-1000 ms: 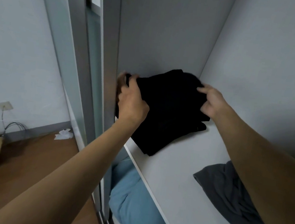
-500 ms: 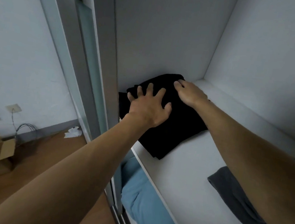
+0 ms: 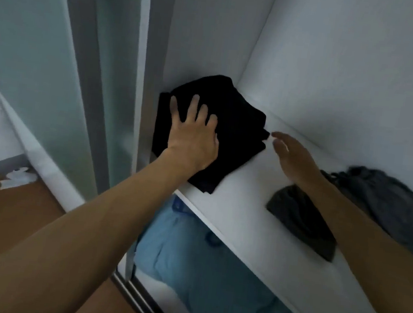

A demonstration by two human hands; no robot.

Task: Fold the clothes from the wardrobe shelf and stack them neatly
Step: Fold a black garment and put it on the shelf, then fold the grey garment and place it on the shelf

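A folded black garment (image 3: 239, 134) lies in the back left corner of the white wardrobe shelf (image 3: 240, 212). My left hand (image 3: 193, 136) presses flat on it with fingers spread. Just right of the garment's edge, my right hand (image 3: 291, 156) hovers over the shelf with straight fingers, holding nothing. A crumpled dark grey garment (image 3: 381, 204) lies unfolded on the shelf to the right, partly hidden by my right forearm.
The frosted sliding door (image 3: 91, 69) and its frame stand left of the shelf. Light blue fabric (image 3: 211, 274) fills the compartment below. A white scrap (image 3: 16, 178) lies on the wooden floor at the left.
My right hand has come off the black garment and moved right, now open above the bare shelf. The left hand stays pressed on the garment. The view has shifted right, showing more grey cloth.
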